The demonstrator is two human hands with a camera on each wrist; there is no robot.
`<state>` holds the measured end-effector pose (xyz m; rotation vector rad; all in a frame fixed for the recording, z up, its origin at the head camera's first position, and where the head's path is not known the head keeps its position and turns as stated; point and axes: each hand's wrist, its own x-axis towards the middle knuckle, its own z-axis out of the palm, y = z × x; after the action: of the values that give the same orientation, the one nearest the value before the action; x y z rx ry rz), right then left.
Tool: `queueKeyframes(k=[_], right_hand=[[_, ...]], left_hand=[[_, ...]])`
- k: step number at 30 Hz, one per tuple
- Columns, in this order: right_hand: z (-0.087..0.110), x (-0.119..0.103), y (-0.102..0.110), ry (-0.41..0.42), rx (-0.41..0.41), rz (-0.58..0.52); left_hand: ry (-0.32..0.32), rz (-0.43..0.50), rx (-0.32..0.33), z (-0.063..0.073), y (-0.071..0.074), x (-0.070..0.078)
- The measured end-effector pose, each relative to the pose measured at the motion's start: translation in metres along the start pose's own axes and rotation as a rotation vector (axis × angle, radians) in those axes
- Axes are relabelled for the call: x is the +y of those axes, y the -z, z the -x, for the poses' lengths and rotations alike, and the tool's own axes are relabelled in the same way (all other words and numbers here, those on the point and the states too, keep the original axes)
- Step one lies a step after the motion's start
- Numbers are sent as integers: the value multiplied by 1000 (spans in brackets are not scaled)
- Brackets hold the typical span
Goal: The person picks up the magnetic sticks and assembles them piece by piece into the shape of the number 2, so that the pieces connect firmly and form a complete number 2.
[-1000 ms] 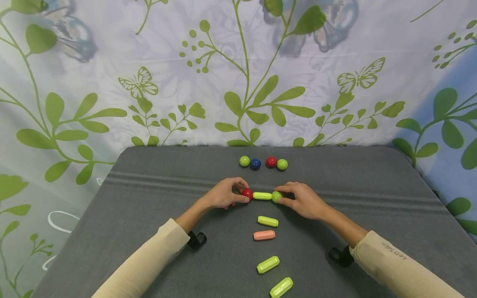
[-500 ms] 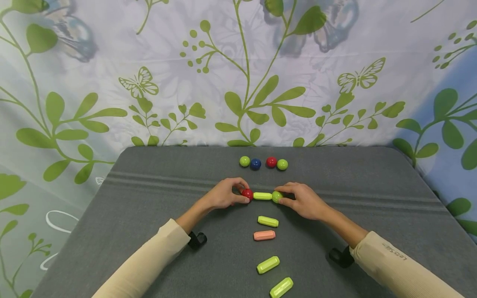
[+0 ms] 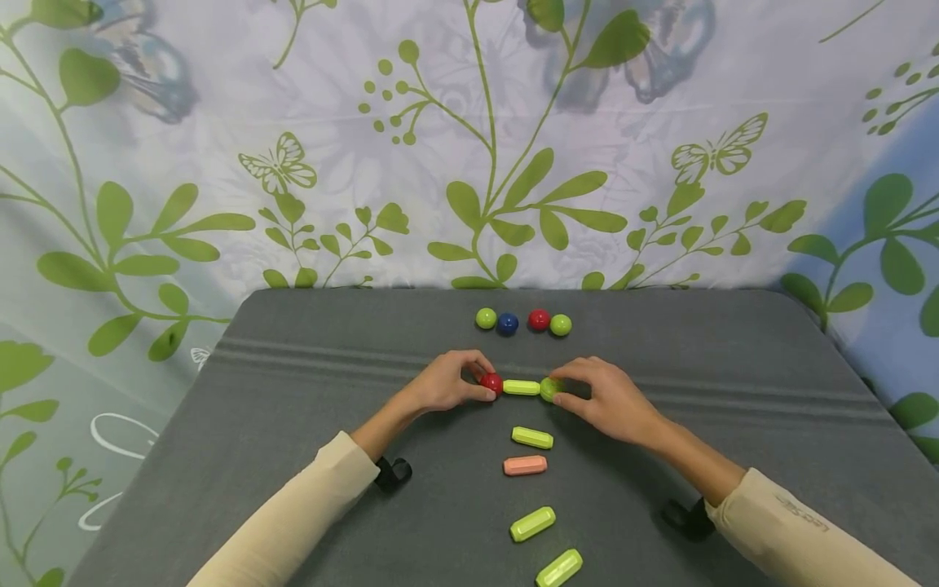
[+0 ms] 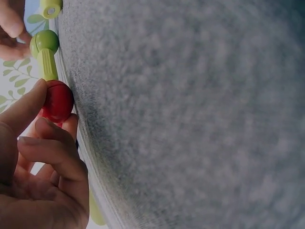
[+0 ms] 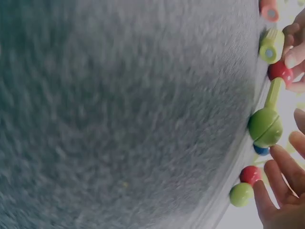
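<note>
Linking rod (image 3: 522,388), yellow-green, spans two balls on the surface (image 3: 293,342), one ball meeting each end. Left hand (image 3: 446,381): thumb and fingers pinch the red ball (image 3: 492,384) at the rod's left end, from the side away from the rod, probably to steady the joint without covering it. Right hand (image 3: 609,399): fingers stand loosely parted about the green ball (image 3: 548,390) at the rod's right end, thumb clear of it in the right wrist view; fingertip contact cannot be confirmed. Such slack suggests that this joint needs little support. Spare parts are apparently sorted by shape for easy reach: pink rod (image 3: 524,465) and three spare yellow-green rods (image 3: 532,438) on the near side of the linking rod; spare blue ball (image 3: 508,324), spare red ball (image 3: 539,319) and two spare green balls (image 3: 561,325) beyond it.
</note>
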<state>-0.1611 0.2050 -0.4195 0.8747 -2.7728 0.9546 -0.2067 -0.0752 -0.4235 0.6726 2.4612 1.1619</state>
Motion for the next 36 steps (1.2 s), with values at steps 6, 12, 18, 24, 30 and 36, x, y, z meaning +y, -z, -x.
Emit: queueKeyframes(k=[6,12,18,24,30,36], right_hand=[[4,-15,0,16,48,-87],[8,-24,-11,19,-46,-154],[10,-25,-20,10,-126,-193],[12,-26,-25,3,-151,-174],[13,-26,-28,4,-157,-130],[18,-24,-26,15,-158,-92]], left_hand=[[-5,35,-9,1,0,-1],[-6,38,-14,0,0,-2],[-2,51,-23,0,0,-1],[-7,53,-36,-1,0,-2],[1,62,-41,-1,0,-3],[24,83,-41,-1,0,-3]])
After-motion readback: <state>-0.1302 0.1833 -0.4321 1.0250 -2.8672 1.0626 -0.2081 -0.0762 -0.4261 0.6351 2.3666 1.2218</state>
